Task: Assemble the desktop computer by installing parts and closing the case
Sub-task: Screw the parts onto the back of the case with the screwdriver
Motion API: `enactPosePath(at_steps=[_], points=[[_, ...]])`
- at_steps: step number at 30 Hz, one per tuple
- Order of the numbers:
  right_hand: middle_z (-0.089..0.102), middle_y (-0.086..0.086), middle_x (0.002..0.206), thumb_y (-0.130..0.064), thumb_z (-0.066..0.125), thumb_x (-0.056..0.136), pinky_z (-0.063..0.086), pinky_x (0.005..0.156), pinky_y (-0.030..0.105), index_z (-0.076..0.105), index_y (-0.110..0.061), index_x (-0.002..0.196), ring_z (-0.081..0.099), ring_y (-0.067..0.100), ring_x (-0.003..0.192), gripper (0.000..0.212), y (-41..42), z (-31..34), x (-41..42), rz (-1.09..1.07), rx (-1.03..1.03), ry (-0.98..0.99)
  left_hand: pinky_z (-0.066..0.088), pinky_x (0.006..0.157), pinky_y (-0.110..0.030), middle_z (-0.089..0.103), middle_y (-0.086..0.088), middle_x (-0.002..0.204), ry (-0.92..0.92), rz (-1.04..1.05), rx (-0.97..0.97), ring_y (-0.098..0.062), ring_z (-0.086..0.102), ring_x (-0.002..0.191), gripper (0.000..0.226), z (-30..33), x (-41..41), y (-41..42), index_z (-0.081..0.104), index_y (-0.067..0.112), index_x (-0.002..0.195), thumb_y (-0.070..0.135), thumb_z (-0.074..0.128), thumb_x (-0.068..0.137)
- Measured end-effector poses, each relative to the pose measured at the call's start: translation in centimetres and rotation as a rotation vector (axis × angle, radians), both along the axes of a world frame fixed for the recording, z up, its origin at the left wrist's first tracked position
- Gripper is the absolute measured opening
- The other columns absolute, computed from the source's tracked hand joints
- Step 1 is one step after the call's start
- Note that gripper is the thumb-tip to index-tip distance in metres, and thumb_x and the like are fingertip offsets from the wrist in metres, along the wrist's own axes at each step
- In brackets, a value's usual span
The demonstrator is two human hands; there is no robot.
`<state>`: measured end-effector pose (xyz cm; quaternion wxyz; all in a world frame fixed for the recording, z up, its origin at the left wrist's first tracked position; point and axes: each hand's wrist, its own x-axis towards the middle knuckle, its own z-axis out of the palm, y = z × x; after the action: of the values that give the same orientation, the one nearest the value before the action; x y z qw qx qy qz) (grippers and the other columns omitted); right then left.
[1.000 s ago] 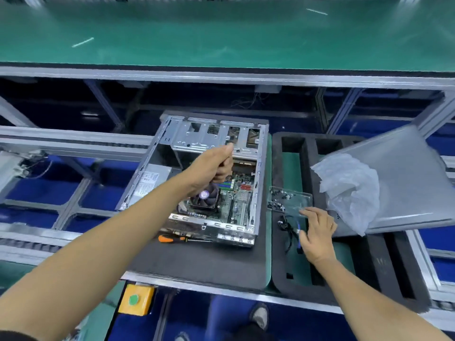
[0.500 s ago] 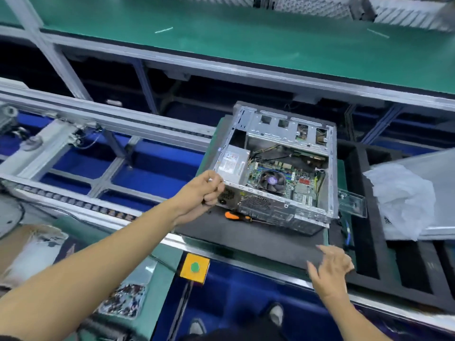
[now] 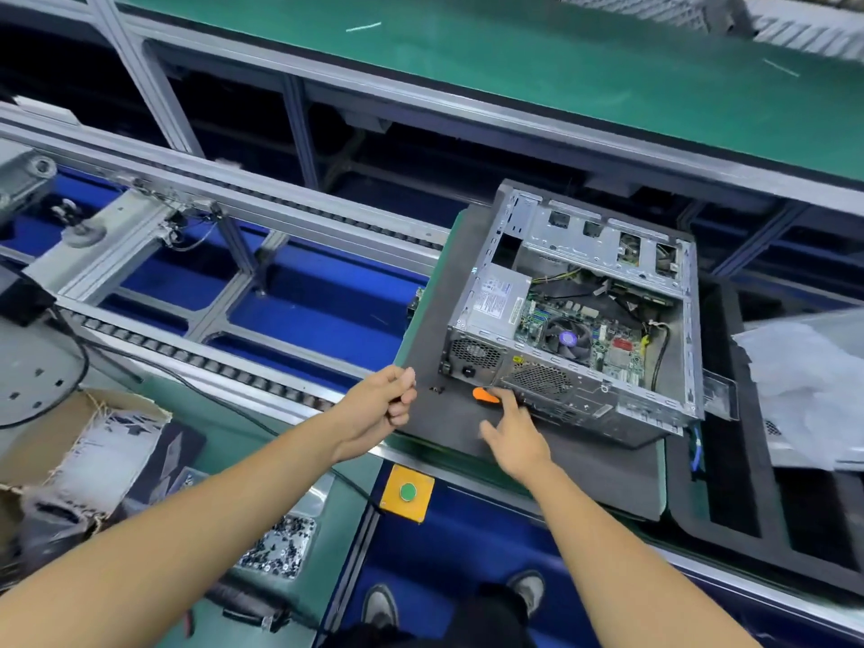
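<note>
I stand at an assembly line: a green belt (image 3: 561, 53) runs across the top of my view, and below it grey roller rails (image 3: 262, 212) cross over blue panels. The surface (image 3: 449, 320) in front of me is a dark foam mat on a green-edged pallet. On it lies the computer case (image 3: 575, 320), open side up, with the silver power supply (image 3: 498, 299) at its near left corner, the motherboard and its round cooler fan (image 3: 568, 339) in the middle, and the drive cage (image 3: 603, 238) at the far end.

My right hand (image 3: 512, 430) is spread, fingers fairly straight, reaching over the mat toward the orange-handled screwdriver (image 3: 485, 395), which lies on the mat just beside the near wall of the case. My fingertips cover or touch the handle's right end; I cannot tell whether they press on it. The case sits just beyond and to the right of this hand.

My left hand (image 3: 381, 406) hovers at the mat's left edge, fingers curled with the tips pinched together; I cannot tell what, if anything, is between them. A small dark screw (image 3: 437, 390) lies on the mat between this hand and the case.

To the right is a black foam tray (image 3: 729, 460) with a crumpled plastic bag (image 3: 804, 385) over it. Below the pallet is a yellow box with a green button (image 3: 407, 492), and at lower left a tray of screws (image 3: 276, 547).
</note>
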<state>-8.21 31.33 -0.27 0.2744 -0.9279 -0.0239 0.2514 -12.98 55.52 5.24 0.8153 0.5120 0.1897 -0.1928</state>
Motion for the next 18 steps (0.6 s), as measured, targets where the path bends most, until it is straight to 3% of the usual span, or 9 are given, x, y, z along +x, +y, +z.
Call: enactPosePath(at_steps=[2,5,7,8,10,12,14,18], points=[[0.059,0.008,0.114,-0.035,0.055,0.09,0.05,0.095,0.049,0.037,-0.047,0.132,0.062,0.034,0.096,0.046,0.5,0.0,0.7,-0.133,0.111,0.116,0.029,0.053,-0.021,0.044,0.001,0.071,0.038,0.017,0.001,-0.01,0.027,0.058,0.022,-0.7,-0.4,0.4,0.044,0.014,0.088,0.021,0.047,0.109],[0.061,0.015,0.121,-0.026,0.058,0.095,0.055,0.093,0.051,0.046,-0.032,0.116,0.054,0.041,0.117,0.025,1.2,-0.1,1.5,-0.298,0.311,0.25,0.031,0.052,-0.02,0.05,-0.002,0.077,0.083,0.034,-0.002,-0.01,0.034,0.057,0.018,-1.7,-0.8,0.7,0.046,0.012,0.091,0.016,0.047,0.108],[0.059,0.007,0.119,-0.021,0.058,0.096,0.061,0.075,0.037,0.052,-0.027,0.109,0.046,0.036,0.128,0.015,1.9,0.1,1.8,-0.393,0.375,0.292,0.032,0.052,-0.02,0.056,-0.004,0.081,0.099,0.044,0.007,-0.009,0.039,0.058,0.013,-2.5,-1.0,0.6,0.049,0.009,0.095,0.012,0.047,0.108],[0.056,0.004,0.121,-0.02,0.059,0.095,0.058,0.059,0.026,0.055,-0.027,0.109,0.047,0.036,0.129,0.016,2.2,0.2,1.9,-0.432,0.371,0.316,0.032,0.052,-0.02,0.059,-0.005,0.083,0.105,0.044,0.014,-0.009,0.04,0.059,0.011,-2.8,-1.0,0.5,0.05,0.009,0.097,0.009,0.047,0.107],[0.052,0.003,0.127,-0.021,0.06,0.092,0.041,0.035,0.014,0.056,-0.028,0.107,0.057,0.034,0.122,0.018,2.7,0.7,1.8,-0.488,0.332,0.36,0.031,0.052,-0.019,0.061,-0.006,0.085,0.102,0.038,0.033,-0.009,0.041,0.059,0.01,-3.4,-0.9,0.0,0.051,0.009,0.097,0.008,0.049,0.106],[0.058,-0.001,0.119,-0.018,0.06,0.09,0.04,0.039,0.016,0.053,-0.023,0.102,0.064,0.028,0.109,0.015,2.8,0.8,1.5,-0.53,0.344,0.35,0.031,0.052,-0.019,0.061,-0.006,0.085,0.082,0.032,0.059,-0.008,0.04,0.059,0.009,-3.7,-0.5,-0.5,0.052,0.009,0.097,0.008,0.051,0.106],[0.061,-0.004,0.106,-0.012,0.06,0.09,0.044,0.054,0.025,0.049,-0.019,0.096,0.062,0.024,0.098,0.014,2.8,0.5,1.2,-0.582,0.41,0.308,0.031,0.051,-0.018,0.06,-0.005,0.084,0.062,0.015,0.137,-0.008,0.039,0.061,0.01,-4.1,0.0,-1.1,0.051,0.01,0.095,0.01,0.052,0.106],[0.064,0.005,0.102,-0.018,0.06,0.095,0.052,0.067,0.032,0.046,-0.017,0.091,0.062,0.027,0.091,0.015,2.5,0.0,0.1,-0.722,0.504,0.254,0.031,0.051,-0.019,0.059,-0.005,0.081,0.002,-0.107,0.344,-0.01,0.037,0.061,0.014,-5.0,1.1,-2.9,0.049,0.013,0.092,0.014,0.053,0.106]])
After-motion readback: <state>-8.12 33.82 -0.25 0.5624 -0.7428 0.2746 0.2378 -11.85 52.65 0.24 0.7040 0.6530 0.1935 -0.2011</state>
